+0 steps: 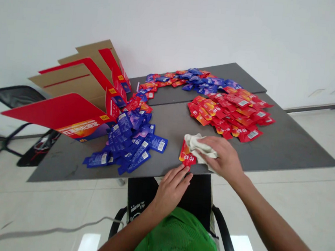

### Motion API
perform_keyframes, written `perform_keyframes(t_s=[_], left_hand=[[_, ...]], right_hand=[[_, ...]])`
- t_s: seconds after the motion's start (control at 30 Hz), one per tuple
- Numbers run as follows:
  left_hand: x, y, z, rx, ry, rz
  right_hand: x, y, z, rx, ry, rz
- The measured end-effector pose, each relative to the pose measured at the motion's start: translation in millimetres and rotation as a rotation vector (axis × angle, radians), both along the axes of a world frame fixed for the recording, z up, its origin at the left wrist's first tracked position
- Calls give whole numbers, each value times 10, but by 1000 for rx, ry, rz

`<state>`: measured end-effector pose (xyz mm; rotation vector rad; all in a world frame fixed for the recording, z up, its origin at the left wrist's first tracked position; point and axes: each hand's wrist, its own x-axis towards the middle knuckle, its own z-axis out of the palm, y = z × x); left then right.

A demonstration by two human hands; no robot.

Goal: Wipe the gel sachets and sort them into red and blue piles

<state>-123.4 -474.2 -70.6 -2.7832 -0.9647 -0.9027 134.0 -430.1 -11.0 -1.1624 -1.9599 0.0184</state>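
We have a bare lane of grey tabletop between the blue sachets and the heap of red sachets, its near end partly blocked by our left hand and our right hand with the white cloth. Open cartons wall off our left, and mixed sachets lie across the back.
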Motion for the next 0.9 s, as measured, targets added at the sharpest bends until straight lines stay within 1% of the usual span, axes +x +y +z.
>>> perform_keyframes(t_s=[0.07, 0.1, 0.13, 0.17, 0.23, 0.3, 0.37, 0.43, 0.5, 0.57, 0.63, 0.7, 0.73, 0.8, 0.87, 0.9], left_hand=[[-10, 26, -14, 4, -11, -16], [-16, 37, -16, -2, -21, -20], [-20, 48, -16, -12, -35, -22], [-22, 59, -14, -21, -51, -25], [-23, 78, -11, -36, -75, -31], [-18, 91, -10, -55, -90, -37], [-10, 94, -10, -75, -107, -37], [-2, 87, -7, -93, -125, -31], [7, 74, -3, -129, -128, -16], [15, 61, 0, -168, -130, -1], [21, 52, -7, -185, -139, 8], [23, 48, -21, -184, -141, 15], [23, 46, -30, -187, -134, 18], [20, 44, -40, -196, -114, 20], [16, 44, -28, -199, -100, 16], [15, 46, -9, -197, -95, 15]], right_hand=[[-116, 27, -55, -67, -200, 185], [-154, 56, -102, -100, -273, 243], [-173, 103, -152, -123, -321, 273], [-172, 170, -199, -133, -344, 273], [-120, 362, -254, -133, -356, 215], [-34, 600, -240, -116, -366, 131], [44, 811, -155, -102, -396, 57], [82, 914, -29, -74, -405, -16], [66, 859, 91, -34, -360, -62], [5, 664, 155, -18, -306, -33], [-80, 411, 134, -58, -323, 89], [-156, 214, 41, -135, -375, 219], [-179, 169, -19, -165, -388, 264], [-185, 209, -125, -198, -382, 271], [-133, 397, -176, -195, -368, 199], [-91, 518, -172, -185, -366, 149]])
